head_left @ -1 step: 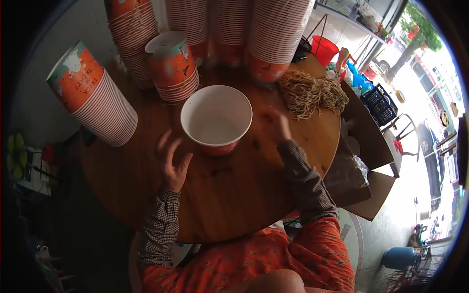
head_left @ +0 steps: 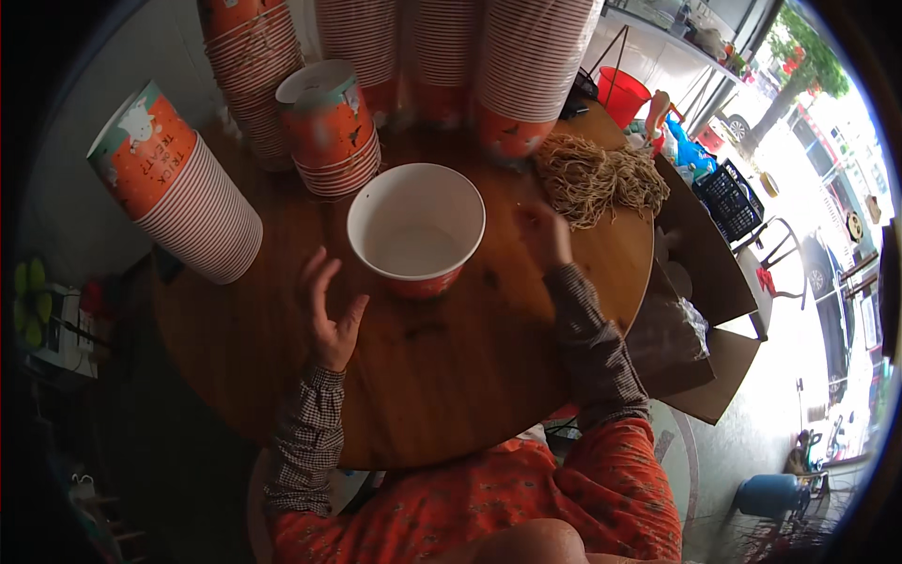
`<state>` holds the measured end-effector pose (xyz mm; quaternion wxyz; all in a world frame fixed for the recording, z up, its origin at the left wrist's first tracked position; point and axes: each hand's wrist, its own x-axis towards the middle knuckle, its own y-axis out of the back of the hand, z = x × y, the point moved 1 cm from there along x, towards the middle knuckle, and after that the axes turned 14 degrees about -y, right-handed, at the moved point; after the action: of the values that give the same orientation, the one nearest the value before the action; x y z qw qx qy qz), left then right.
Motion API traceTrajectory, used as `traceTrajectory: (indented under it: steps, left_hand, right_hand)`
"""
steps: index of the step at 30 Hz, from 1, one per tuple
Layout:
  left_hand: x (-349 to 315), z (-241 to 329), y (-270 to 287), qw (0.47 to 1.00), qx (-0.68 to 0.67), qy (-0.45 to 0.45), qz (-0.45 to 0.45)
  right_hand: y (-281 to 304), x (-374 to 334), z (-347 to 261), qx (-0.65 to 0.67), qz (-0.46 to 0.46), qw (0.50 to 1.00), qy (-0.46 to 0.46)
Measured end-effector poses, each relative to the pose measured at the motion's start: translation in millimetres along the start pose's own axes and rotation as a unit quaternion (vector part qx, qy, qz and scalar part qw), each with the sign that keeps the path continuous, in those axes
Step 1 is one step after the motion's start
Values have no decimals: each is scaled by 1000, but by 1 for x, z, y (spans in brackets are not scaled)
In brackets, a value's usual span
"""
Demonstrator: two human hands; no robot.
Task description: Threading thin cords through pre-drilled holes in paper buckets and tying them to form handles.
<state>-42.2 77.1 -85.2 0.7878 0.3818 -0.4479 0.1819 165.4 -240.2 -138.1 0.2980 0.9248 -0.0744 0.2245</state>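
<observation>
A white-lined paper bucket point(head_left: 416, 230) with an orange outside stands mouth up in the middle of the round wooden table. Just left of it, my left hand point(head_left: 331, 315) hovers with fingers spread and nothing in them. To the bucket's right, by the near left edge of a bundle of tan strands point(head_left: 601, 180), is my right hand point(head_left: 548, 235). Its fingers are bent and blurred, so whether anything is between them does not show. Both hands are apart from the bucket.
Nested orange buckets point(head_left: 178, 183) lean at the left of the table point(head_left: 423, 376). A shorter stack point(head_left: 331, 132) and several tall stacks point(head_left: 521, 85) line the back. An opened cardboard box point(head_left: 676, 352) sits against the right edge, with a red pail point(head_left: 622, 91) farther back.
My right hand has shifted slightly right, away from the bucket and toward the strands. My left hand has hardly moved, and the bucket stays in place.
</observation>
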Motion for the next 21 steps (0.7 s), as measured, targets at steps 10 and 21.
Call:
traceTrajectory:
  steps: [10,21]
  left_hand:
    - [18,19,-22,991,53,-108,-59]
    - [32,22,-13,989,76,-124,-25]
  right_hand:
    - [50,52,47,-140,127,969,-159]
    - [41,52,42,-69,127,976,-161]
